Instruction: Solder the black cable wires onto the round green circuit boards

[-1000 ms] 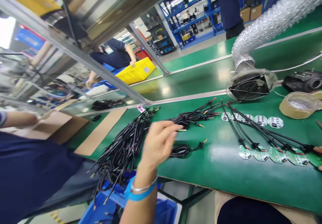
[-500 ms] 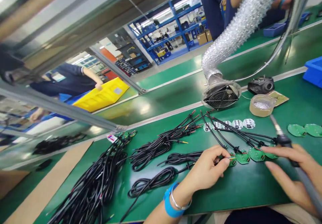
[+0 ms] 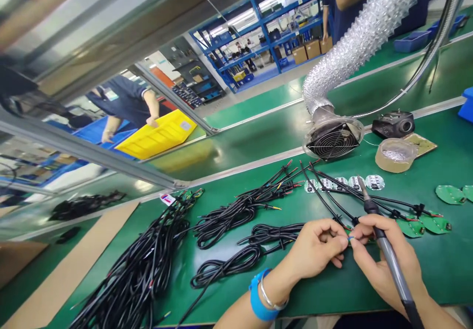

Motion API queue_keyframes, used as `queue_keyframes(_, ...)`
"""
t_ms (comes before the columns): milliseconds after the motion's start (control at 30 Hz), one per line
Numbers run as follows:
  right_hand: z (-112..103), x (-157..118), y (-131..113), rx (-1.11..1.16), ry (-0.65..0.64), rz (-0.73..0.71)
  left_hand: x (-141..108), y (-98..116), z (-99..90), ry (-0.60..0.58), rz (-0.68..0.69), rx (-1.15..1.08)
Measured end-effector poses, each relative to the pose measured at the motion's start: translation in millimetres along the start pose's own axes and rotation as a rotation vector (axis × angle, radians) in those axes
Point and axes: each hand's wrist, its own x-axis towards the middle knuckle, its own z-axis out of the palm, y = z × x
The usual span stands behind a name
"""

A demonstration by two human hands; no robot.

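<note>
The left hand (image 3: pixel 320 250), right of centre in the lower half of the frame, is nearly closed: thumb and forefinger pinch thin wires (image 3: pixel 350 239), the other fingers curled beneath. The right hand (image 3: pixel 393 265), at lower right, is partly closed, with the soldering iron (image 3: pixel 386 252) lying across it. Its thumb and forefinger come together at the same wires, just beside the left fingertips. The iron slants toward the upper left, its metal tip over the row of white round boards (image 3: pixel 375 182).

The wires are held low over the green workbench (image 3: pixel 447 270); the fingers hide how they meet the cable or any board beneath. Just right of the right hand lie green round boards (image 3: pixel 410 228), with black cables (image 3: pixel 382 200) reaching them. A coiled cable (image 3: pixel 229 265) lies left of the left hand, and the large cable bundle (image 3: pixel 144 265) fills the lower left. The fan (image 3: pixel 334 141) and the tape roll (image 3: pixel 395 155) sit beyond, toward the right.

Half a second earlier the right hand is spread open over the green boards, apart from the left; now it has closed in to meet it. The left hand keeps its pinch, and the iron's tip has moved left, away from beside the tape roll.
</note>
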Motion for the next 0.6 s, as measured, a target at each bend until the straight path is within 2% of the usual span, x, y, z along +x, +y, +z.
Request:
queue_keyframes(67,2,-1,1,0.067,-0.002,0.036,1,0,-0.7,0.017,-0.013,-0.010)
queue_keyframes(200,5,-2,3,0.140,-0.018,0.050,0,1,-2.8,-0.049,-0.069,-0.049)
queue_keyframes(267,4,-1,3,0.141,-0.017,0.038,-2,2,-2.4,-0.053,-0.047,-0.046)
queue_keyframes(333,5,0,2,0.134,0.006,0.025,-4,2,0.8,0.012,0.044,0.002)
queue_keyframes(433,11,-1,-3,0.044,0.109,-0.010,-6,-2,10.2,0.182,0.193,0.044)
queue_keyframes(500,19,-3,-8,-0.030,0.176,-0.048,-6,-7,15.9,0.267,0.222,-0.022)
queue_keyframes(600,33,-5,-18,-0.067,0.193,-0.126,-4,-11,15.1,0.344,0.205,-0.167)
